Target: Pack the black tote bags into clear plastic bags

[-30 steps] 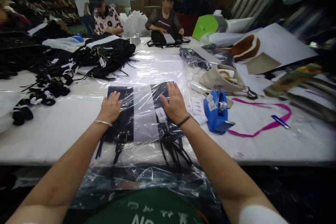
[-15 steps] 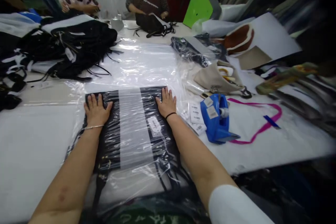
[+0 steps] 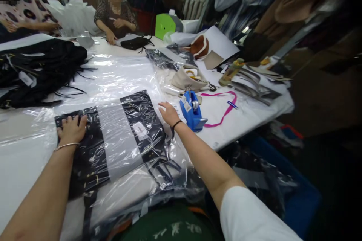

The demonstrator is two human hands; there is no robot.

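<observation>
A folded black item (image 3: 90, 135) with a white band (image 3: 117, 139) across it lies inside a clear plastic bag (image 3: 127, 192) on the table before me. A white tag (image 3: 140, 130) shows through the plastic. My left hand (image 3: 72, 130) rests on the black item's left part, fingers spread. Off the item's right edge is my right hand (image 3: 169, 113), open with fingers stretched out, holding nothing that I can see. It is close to the blue tape dispenser (image 3: 192, 115). White label sheets (image 3: 181, 113) beside the dispenser are partly hidden by that hand.
Black strapped items (image 3: 42, 64) are piled at the left. A beige pouch (image 3: 188, 79), a pink ribbon (image 3: 227, 112) and a bottle (image 3: 232, 71) lie at the right. A person (image 3: 115, 15) handles a black item across the table. A blue bin (image 3: 299, 196) stands below the table edge.
My right hand has left the packed item and moved towards the tape dispenser. My left hand remains on the plastic. The view has swung to the right, and the package now lies tilted.
</observation>
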